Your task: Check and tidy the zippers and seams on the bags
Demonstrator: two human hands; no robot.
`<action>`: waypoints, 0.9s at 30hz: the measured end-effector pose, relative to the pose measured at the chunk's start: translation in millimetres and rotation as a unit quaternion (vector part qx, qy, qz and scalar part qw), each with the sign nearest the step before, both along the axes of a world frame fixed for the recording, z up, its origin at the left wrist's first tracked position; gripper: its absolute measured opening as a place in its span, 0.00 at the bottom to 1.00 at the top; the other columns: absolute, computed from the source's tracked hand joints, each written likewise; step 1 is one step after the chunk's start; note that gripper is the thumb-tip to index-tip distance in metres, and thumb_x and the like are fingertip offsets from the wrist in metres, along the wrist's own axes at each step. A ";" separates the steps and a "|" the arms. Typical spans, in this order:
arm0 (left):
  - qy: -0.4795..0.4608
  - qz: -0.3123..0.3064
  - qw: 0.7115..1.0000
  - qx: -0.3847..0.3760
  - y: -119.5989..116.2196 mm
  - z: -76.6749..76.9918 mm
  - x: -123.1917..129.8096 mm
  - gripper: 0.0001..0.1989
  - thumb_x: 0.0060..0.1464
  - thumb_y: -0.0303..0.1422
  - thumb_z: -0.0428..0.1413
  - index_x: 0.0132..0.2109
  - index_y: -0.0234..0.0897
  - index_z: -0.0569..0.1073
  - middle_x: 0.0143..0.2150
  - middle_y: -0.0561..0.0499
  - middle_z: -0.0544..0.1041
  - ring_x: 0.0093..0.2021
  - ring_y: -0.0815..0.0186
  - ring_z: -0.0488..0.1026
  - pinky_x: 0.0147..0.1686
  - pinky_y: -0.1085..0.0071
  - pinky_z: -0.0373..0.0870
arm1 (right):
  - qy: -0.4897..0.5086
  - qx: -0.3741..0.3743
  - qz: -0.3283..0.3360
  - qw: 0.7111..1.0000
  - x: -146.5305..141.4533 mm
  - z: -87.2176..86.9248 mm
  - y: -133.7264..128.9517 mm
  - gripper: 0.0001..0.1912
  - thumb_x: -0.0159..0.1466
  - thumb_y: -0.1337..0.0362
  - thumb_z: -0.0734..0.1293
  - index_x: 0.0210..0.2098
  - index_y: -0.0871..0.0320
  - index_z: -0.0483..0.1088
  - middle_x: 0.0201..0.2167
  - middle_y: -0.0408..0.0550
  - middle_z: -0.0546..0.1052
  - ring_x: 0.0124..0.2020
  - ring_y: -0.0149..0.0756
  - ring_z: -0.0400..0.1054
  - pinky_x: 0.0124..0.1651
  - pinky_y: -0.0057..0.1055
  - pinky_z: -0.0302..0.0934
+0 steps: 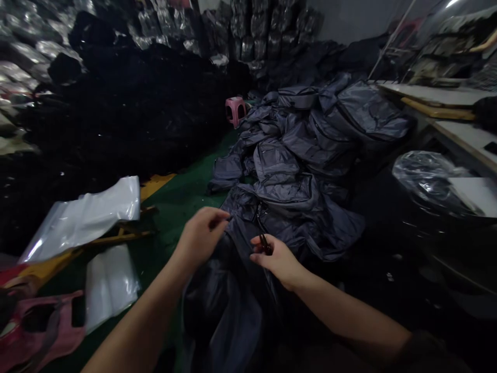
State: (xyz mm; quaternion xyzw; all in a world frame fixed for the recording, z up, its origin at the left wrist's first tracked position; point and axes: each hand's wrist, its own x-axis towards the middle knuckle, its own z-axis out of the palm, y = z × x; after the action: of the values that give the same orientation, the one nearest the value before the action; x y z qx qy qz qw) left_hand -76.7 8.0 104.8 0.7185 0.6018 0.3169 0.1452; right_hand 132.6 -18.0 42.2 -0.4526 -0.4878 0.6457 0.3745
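Note:
A dark grey padded jacket (229, 305) lies across my lap area and runs up towards the pile ahead. My left hand (200, 237) pinches a thin part of it between thumb and fingers, though the fingers hide exactly what they grip. My right hand (276, 261) holds small black thread snips (265, 244) close to a dark zip line on the jacket. Only a short gap separates my two hands.
A heap of grey padded jackets (303, 145) rises ahead on the green floor (171, 228). Clear plastic bags (83, 220) lie at left, above a pink plastic stool (39, 326). Another pink stool (235, 111) stands further back. A black heap fills the left, and white tables stand at right.

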 end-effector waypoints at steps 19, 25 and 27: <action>0.154 -0.194 0.966 -0.070 -15.0 3.7 27.3 0.03 0.52 0.32 0.54 0.31 0.39 0.70 0.39 0.51 0.67 0.43 0.62 0.62 0.43 0.66 0.61 | -0.108 0.135 -0.026 0.985 5.9 -12.7 -8.6 0.20 0.55 0.64 0.70 0.45 0.56 0.61 0.32 0.41 0.70 0.31 0.32 0.65 0.36 0.29 0.59; 0.147 -0.157 0.974 -0.066 -14.8 0.7 27.1 0.07 0.51 0.31 0.55 0.39 0.39 0.67 0.40 0.50 0.68 0.43 0.61 0.63 0.42 0.66 0.62 | -0.206 0.203 -0.025 0.957 8.7 -11.7 -16.4 0.18 0.58 0.64 0.68 0.45 0.54 0.59 0.37 0.44 0.71 0.37 0.36 0.67 0.41 0.31 0.60; 0.167 -0.154 0.972 -0.066 -14.4 0.7 29.2 0.10 0.50 0.31 0.56 0.41 0.40 0.67 0.42 0.50 0.67 0.45 0.60 0.62 0.42 0.65 0.62 | -0.217 0.204 -0.020 0.954 9.4 -9.7 -16.8 0.17 0.58 0.64 0.67 0.45 0.54 0.59 0.37 0.44 0.72 0.37 0.36 0.68 0.41 0.31 0.61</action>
State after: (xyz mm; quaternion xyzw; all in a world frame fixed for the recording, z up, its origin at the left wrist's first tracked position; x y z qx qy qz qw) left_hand -47.5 -6.4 105.6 0.8342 0.5191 0.1263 0.1369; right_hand 142.1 -34.8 32.5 -0.5057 -0.6693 0.4113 0.3566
